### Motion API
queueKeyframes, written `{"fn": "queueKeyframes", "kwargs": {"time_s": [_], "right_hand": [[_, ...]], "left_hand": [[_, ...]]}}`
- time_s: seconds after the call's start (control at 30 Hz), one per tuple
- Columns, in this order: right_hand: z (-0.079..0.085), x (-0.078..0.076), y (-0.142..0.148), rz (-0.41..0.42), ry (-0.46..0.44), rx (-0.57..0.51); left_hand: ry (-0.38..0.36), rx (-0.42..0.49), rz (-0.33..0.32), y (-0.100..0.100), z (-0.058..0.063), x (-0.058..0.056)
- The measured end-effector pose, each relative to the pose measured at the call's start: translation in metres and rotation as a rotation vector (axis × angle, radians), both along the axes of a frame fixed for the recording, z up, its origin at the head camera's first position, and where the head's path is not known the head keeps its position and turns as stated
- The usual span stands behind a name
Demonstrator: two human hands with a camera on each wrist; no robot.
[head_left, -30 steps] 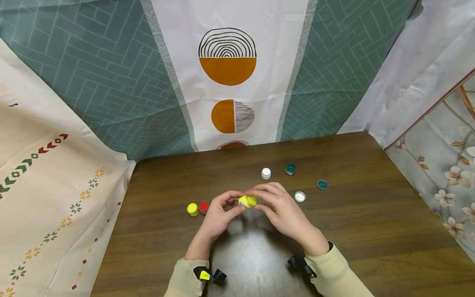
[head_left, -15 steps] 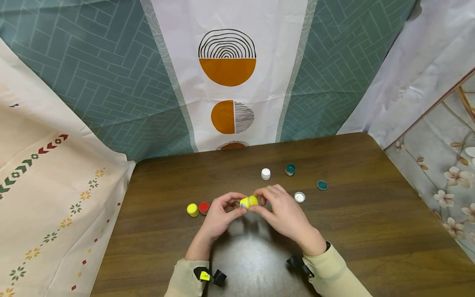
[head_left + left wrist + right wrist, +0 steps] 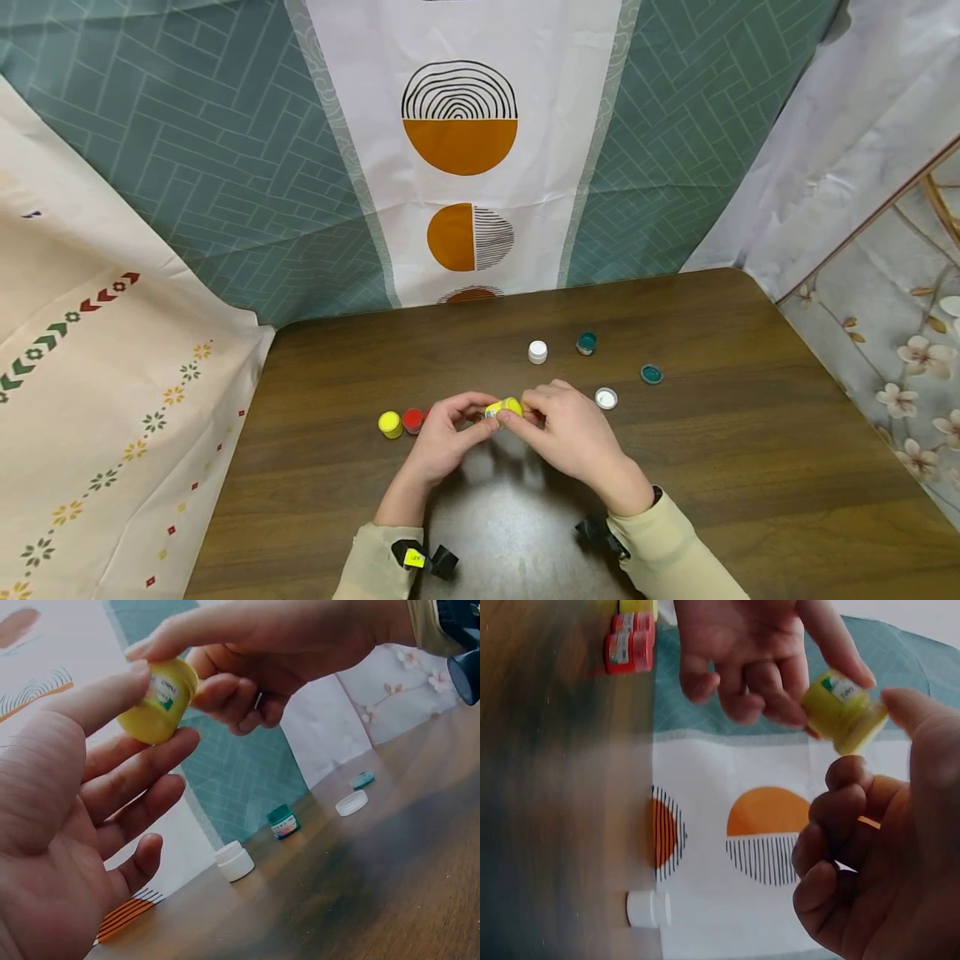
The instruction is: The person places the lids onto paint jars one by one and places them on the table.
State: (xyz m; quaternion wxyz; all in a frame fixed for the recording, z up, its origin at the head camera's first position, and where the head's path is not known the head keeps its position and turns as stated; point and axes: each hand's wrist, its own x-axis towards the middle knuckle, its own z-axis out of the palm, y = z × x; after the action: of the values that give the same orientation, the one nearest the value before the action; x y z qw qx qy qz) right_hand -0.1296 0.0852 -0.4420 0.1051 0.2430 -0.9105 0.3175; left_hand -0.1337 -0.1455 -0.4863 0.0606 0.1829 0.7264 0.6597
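Observation:
A small yellow paint jar (image 3: pixel 501 408) with a white-and-green label is held tilted above the table, between both hands. My left hand (image 3: pixel 442 435) grips its body, thumb on the label side and fingers beneath, as the left wrist view shows. At the lid end, my right hand (image 3: pixel 576 432) pinches the lid (image 3: pixel 862 729) with its thumb and curled index finger. The other right fingers curl in toward the palm. Ahead stand a white jar (image 3: pixel 537 352) and a teal-green jar (image 3: pixel 283 822). A white lid (image 3: pixel 606 398) and a green lid (image 3: pixel 652 374) lie to the right.
Left of my left hand stand another yellow jar (image 3: pixel 390 425) and a red jar (image 3: pixel 412 421); a second red jar (image 3: pixel 633 624) shows beside it in the right wrist view. The brown wooden table (image 3: pixel 322 500) ends at hanging patterned cloths (image 3: pixel 225 167) behind and at both sides.
My right fingers, stretched over the yellow jar's lid a second ago, have curled in around its edge. The jar has shifted slightly right; my left hand keeps its grip.

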Motion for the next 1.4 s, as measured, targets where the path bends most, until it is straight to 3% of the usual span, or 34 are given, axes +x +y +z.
{"fn": "queueKeyframes", "kwargs": {"time_s": [0.1, 0.2, 0.4, 0.53, 0.7, 1.03, 1.23, 1.4], "right_hand": [[0.001, -0.001, 0.006, 0.007, -0.061, -0.041], [0.002, -0.003, 0.013, 0.078, -0.081, -0.101], [0.004, -0.01, 0.019, 0.28, 0.105, -0.125], [0.005, -0.013, 0.018, 0.331, 0.193, -0.135], [0.005, -0.014, 0.016, 0.371, 0.229, -0.136], [0.006, -0.012, 0.01, 0.329, 0.281, -0.052], [0.001, -0.011, 0.005, 0.248, 0.275, 0.036], [-0.004, -0.007, -0.001, 0.165, 0.257, 0.064]], "left_hand": [[-0.024, 0.02, 0.007, 0.001, 0.0, 0.0], [-0.063, 0.067, -0.002, 0.0, 0.0, -0.001], [-0.081, 0.146, -0.026, -0.006, 0.001, -0.002], [-0.078, 0.177, -0.061, -0.008, 0.001, -0.003], [-0.083, 0.179, -0.078, -0.009, 0.001, -0.003], [-0.085, 0.238, -0.105, -0.006, 0.0, -0.002], [-0.089, 0.267, -0.038, 0.001, -0.004, -0.001], [-0.006, 0.247, -0.009, 0.007, -0.004, 0.0]]}}
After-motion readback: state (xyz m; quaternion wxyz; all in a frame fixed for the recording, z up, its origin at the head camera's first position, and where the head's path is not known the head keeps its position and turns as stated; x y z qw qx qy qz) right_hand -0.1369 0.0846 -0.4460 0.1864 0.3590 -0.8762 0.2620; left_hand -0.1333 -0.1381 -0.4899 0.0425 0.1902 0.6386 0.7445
